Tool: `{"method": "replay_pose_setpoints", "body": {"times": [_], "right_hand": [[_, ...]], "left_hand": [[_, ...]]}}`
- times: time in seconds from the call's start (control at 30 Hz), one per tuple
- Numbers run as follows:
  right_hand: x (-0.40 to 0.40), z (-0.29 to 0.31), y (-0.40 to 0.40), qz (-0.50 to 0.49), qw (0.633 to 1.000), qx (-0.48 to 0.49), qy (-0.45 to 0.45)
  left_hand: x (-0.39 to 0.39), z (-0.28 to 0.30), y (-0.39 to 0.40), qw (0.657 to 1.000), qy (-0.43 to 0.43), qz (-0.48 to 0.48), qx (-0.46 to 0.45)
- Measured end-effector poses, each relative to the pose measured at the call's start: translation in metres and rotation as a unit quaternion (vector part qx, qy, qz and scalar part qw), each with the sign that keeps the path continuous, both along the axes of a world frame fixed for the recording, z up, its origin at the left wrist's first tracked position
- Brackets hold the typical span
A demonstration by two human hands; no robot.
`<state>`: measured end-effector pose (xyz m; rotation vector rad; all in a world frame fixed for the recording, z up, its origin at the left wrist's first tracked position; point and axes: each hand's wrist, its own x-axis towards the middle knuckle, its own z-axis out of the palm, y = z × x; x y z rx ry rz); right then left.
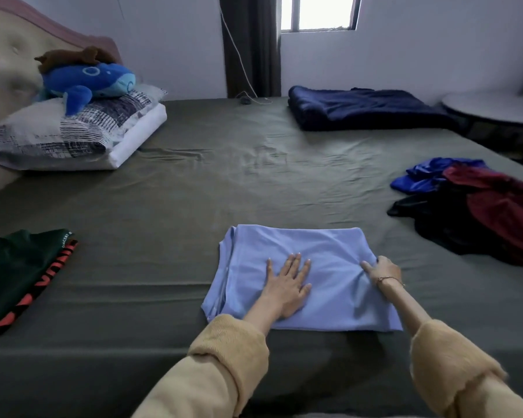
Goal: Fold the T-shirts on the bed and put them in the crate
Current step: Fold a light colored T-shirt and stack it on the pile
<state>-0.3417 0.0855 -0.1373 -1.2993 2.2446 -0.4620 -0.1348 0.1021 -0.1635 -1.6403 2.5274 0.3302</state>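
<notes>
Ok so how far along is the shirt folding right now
Early to midway, by the look of it. Done: a dark green T-shirt lies folded at the bed's left edge. In hand: the light blue T-shirt is partly folded; the left hand presses it flat while the right hand pinches its right edge. Left: a heap of unfolded shirts on the right. No crate is in view.

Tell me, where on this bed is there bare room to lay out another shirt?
The widest free patch of olive sheet lies between the patterned pillow, the folded navy blanket and the light blue T-shirt. Another lies between the blue T-shirt and the folded dark green T-shirt. The right edge is crowded by a heap of blue, maroon and black clothes.
</notes>
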Motion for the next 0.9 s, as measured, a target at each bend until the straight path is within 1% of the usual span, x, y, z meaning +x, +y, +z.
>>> {"method": "replay_pose_setpoints", "body": {"times": [0.13, 0.2, 0.23, 0.3, 0.37, 0.47, 0.53, 0.57, 0.63, 0.73, 0.9], "right_hand": [[0.0, 0.001, 0.0, -0.027, 0.999, -0.02, -0.033], [0.003, 0.007, -0.002, -0.039, 0.998, -0.029, -0.05], [0.007, 0.012, -0.004, -0.04, 0.997, -0.036, -0.059], [0.016, 0.028, -0.006, -0.036, 0.995, -0.05, -0.076], [0.03, 0.044, -0.01, -0.013, 0.995, -0.06, -0.078], [0.059, 0.061, -0.017, 0.035, 0.995, -0.061, -0.07], [0.083, 0.068, -0.021, 0.061, 0.995, -0.053, -0.062], [0.095, 0.07, -0.023, 0.069, 0.995, -0.045, -0.06], [0.119, 0.072, -0.027, 0.086, 0.994, -0.024, -0.064], [0.149, 0.066, -0.033, 0.098, 0.992, -0.002, -0.083], [0.196, 0.054, -0.034, 0.13, 0.984, 0.031, -0.12]], "left_hand": [[-0.002, 0.001, -0.004, 1.0, 0.019, 0.001, 0.017], [0.003, 0.004, -0.006, 0.997, 0.072, 0.01, 0.024], [0.008, 0.007, -0.007, 0.993, 0.118, 0.026, 0.014], [0.018, 0.009, -0.012, 0.977, 0.201, 0.069, -0.034], [0.031, 0.012, -0.016, 0.965, 0.229, 0.114, -0.06], [0.055, 0.014, -0.02, 0.947, 0.265, 0.179, -0.032], [0.072, 0.013, -0.021, 0.932, 0.291, 0.216, -0.03], [0.08, 0.012, -0.021, 0.922, 0.309, 0.232, -0.024], [0.093, 0.012, -0.019, 0.892, 0.368, 0.263, 0.011], [0.102, 0.013, -0.018, 0.825, 0.464, 0.309, 0.087], [0.116, 0.013, -0.027, 0.744, 0.529, 0.372, 0.168]]}}
